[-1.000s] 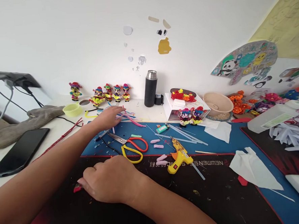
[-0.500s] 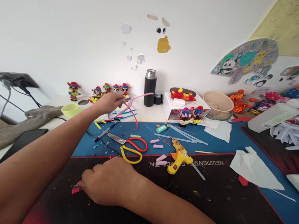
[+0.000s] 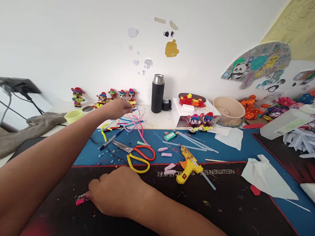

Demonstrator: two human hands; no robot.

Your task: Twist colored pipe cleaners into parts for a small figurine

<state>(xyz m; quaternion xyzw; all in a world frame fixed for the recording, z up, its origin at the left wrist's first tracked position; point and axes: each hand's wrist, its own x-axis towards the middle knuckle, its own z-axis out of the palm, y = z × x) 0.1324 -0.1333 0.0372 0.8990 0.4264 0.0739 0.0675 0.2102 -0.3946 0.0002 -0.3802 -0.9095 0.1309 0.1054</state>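
Note:
My left hand (image 3: 121,108) reaches to the back of the desk, its fingers pinched at a lavender pipe cleaner (image 3: 138,111). Below it lies a loose heap of pink, blue and purple pipe cleaners (image 3: 139,129). My right hand (image 3: 115,191) is closed, knuckles up, over the black mat, its palm hidden. From its fingertips sticks a small pink piece with a shiny silver part (image 3: 82,199), whose kind I cannot make out. Scissors (image 3: 135,151) with red and yellow handles lie between the hands, blades partly apart.
A yellow glue gun (image 3: 188,167) lies right of my right hand, near short lilac rolls (image 3: 167,154) and glue sticks (image 3: 196,142). Behind stand a black flask (image 3: 158,94), small figurines (image 3: 78,97) and a white box (image 3: 180,113). Tissues (image 3: 268,179) lie at right.
The pink pipe cleaners that stuck out from my left hand now lie lower, on the heap and the blue mat. My left hand dipped slightly. My right hand stayed nearly in place.

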